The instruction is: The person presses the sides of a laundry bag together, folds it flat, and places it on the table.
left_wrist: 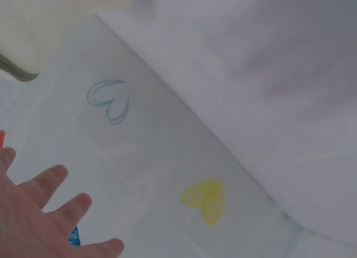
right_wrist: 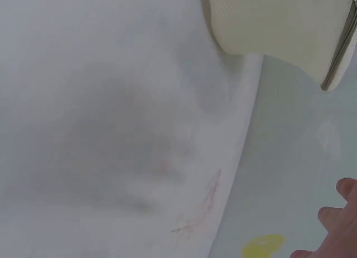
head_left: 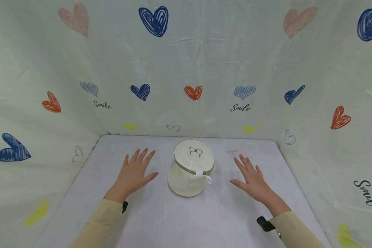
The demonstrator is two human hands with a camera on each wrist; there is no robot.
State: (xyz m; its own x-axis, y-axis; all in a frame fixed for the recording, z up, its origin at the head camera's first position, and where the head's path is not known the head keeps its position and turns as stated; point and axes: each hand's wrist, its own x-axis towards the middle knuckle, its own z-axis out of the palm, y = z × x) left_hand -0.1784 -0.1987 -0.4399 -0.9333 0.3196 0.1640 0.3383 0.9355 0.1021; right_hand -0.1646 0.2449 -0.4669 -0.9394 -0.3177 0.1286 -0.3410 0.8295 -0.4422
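Note:
A cream mesh pouch [head_left: 187, 181] with a round lid stands on the table, a zip running round the lid's edge. On the lid is a drawing of glasses, and a small white loop hangs at the front right. My left hand [head_left: 134, 174] hovers left of the pouch with fingers spread, touching nothing. On the other side my right hand [head_left: 251, 181] is held apart from it, fingers also spread. Parts of the pouch show at the upper left of the left wrist view and at the upper right of the right wrist view.
The table [head_left: 173, 224] has a white cover with faint reddish marks [head_left: 232, 152] near its back right. A pale curtain [head_left: 204, 62] printed with hearts and "Smile" encloses the back and both sides. Black straps or devices [head_left: 265, 224] sit at the wrists.

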